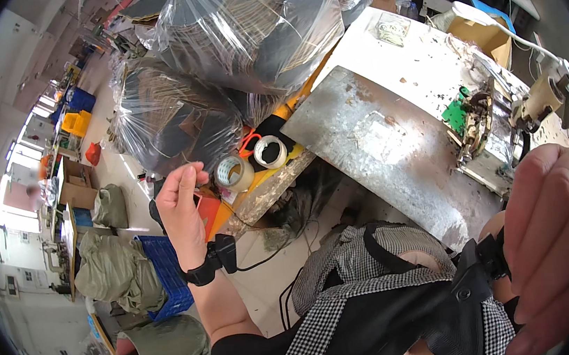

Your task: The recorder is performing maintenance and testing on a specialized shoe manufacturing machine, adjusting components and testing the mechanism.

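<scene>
My left hand (pixel 181 196) is raised to the left of the workbench, its fingers curled in and the thumb against them. Whether anything small sits in that pinch is hidden. Just right of it are a roll of tape (pixel 233 174) and a white tape roll (pixel 270 152), with orange-handled scissors (pixel 247 143) behind them. My right hand (pixel 558 237) looms large at the right edge, close to the camera, with its fingers pressed together and bent. Their tips are out of sight, so I cannot see what they hold, if anything. Beyond it stands a machine (pixel 492 122) with a green part.
A worn metal plate (pixel 379 145) covers the bench in front of me. Clear plastic bags of dark, stacked flat pieces (pixel 240 35) stand at its far left. To the left are a blue crate (pixel 166 275) and green-grey sacks (pixel 116 270). A black cable (pixel 272 252) trails from my left wrist.
</scene>
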`<state>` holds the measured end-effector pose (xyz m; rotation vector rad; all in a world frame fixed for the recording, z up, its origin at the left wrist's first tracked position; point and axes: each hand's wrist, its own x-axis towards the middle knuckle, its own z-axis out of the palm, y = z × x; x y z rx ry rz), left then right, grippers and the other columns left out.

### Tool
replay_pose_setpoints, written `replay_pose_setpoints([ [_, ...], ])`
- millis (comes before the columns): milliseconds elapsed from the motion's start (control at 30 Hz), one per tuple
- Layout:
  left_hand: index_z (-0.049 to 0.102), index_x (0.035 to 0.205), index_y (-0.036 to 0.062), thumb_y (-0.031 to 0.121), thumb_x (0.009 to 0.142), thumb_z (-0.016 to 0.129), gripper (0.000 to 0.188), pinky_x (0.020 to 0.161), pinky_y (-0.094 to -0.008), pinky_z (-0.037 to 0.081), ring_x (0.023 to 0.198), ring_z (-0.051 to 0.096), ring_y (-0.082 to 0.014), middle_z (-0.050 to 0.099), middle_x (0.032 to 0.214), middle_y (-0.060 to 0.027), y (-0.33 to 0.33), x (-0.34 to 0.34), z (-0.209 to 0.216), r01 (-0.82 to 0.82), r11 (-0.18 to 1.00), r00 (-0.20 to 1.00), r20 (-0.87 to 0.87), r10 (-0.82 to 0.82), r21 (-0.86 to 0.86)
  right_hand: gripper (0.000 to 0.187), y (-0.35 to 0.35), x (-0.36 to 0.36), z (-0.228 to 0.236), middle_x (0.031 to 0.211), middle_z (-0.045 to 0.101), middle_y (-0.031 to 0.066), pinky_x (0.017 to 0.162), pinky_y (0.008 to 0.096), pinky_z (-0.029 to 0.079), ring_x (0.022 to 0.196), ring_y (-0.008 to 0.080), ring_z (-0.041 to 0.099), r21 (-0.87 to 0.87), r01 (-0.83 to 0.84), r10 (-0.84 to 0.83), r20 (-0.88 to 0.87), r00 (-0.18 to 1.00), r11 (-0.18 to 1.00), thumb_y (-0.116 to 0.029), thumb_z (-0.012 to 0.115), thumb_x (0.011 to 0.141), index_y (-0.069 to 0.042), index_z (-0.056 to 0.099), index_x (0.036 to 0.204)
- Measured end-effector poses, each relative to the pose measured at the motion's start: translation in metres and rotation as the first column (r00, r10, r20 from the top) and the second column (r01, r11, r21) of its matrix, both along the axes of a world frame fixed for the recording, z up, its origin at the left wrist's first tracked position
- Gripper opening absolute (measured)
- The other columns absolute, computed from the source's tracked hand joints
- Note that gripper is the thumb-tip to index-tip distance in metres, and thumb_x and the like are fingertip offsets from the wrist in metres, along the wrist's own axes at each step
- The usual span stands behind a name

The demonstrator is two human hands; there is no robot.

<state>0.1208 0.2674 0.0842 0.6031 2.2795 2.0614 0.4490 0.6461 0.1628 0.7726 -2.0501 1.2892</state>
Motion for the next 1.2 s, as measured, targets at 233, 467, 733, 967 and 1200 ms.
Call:
replay_pose_setpoints([
  [233, 0.067, 0.091, 0.0002, 0.015, 0.088, 0.062, 0.016, 0.064, -0.0223, 0.045, 0.068, 0.057, -0.0074, 0.065, 0.076, -0.0019, -0.071, -0.067, -0.101, -0.249, 0.91, 0.968, -0.129, 0.218, -0.333, 0.017, -0.12, -0.141, 0.066, 0.067, 0.057, -0.0052, 0.055, 0.0163, 0.04, 0.061, 0.0057, 0.053, 0.09, -0.189, 0.185, 0.054, 0.981, 0.978, -0.015, 0.059, 0.084, -0.016, 0.065, 0.068],
  [467, 0.068, 0.084, 0.0008, 0.02, 0.08, 0.065, 0.02, 0.063, -0.032, 0.049, 0.064, 0.064, -0.0242, 0.066, 0.071, -0.0144, -0.091, -0.097, -0.156, -0.399, 0.665, 0.917, -0.288, 0.277, -0.631, 0.016, -0.104, -0.151, 0.036, 0.064, 0.054, -0.0071, 0.052, 0.0178, 0.034, 0.056, 0.0054, 0.048, 0.073, -0.06, 0.069, -0.131, 0.989, 0.996, -0.023, 0.062, 0.083, -0.019, 0.065, 0.068],
  [733, 0.07, 0.083, 0.0067, 0.021, 0.076, 0.066, 0.016, 0.067, -0.0356, 0.051, 0.073, 0.065, -0.0289, 0.066, 0.076, -0.0137, -0.082, -0.121, -0.172, -0.379, 0.469, 0.924, -0.302, 0.233, -0.798, 0.018, -0.086, -0.108, -0.012, 0.06, 0.05, -0.0094, 0.048, 0.0196, 0.027, 0.051, 0.005, 0.043, 0.029, 0.142, -0.127, -0.309, 0.942, 0.989, -0.033, 0.064, 0.083, -0.022, 0.065, 0.068],
  [967, 0.07, 0.079, 0.0048, 0.014, 0.077, 0.064, 0.011, 0.065, -0.032, 0.053, 0.068, 0.068, -0.0237, 0.068, 0.076, -0.0123, -0.08, -0.157, -0.204, -0.46, 0.331, 0.88, -0.473, 0.045, -0.824, 0.035, -0.071, -0.083, -0.036, 0.053, 0.05, -0.0065, 0.045, 0.0203, 0.03, 0.048, 0.0078, 0.045, -0.095, 0.085, -0.095, -0.114, 0.989, 0.992, -0.038, 0.068, 0.082, -0.012, 0.063, 0.059],
  [1200, 0.066, 0.078, -0.0081, 0.002, 0.072, 0.065, 0.011, 0.07, -0.0372, 0.055, 0.08, 0.067, -0.0328, 0.066, 0.078, -0.0241, -0.049, -0.179, -0.194, 0.028, 0.185, 0.97, 0.072, 0.234, -0.982, 0.043, -0.09, -0.078, -0.077, 0.048, 0.046, -0.0052, 0.043, 0.0262, 0.028, 0.043, 0.0115, 0.04, -0.365, 0.472, -0.436, 0.18, 0.882, 0.802, -0.042, 0.069, 0.078, -0.011, 0.054, 0.053],
])
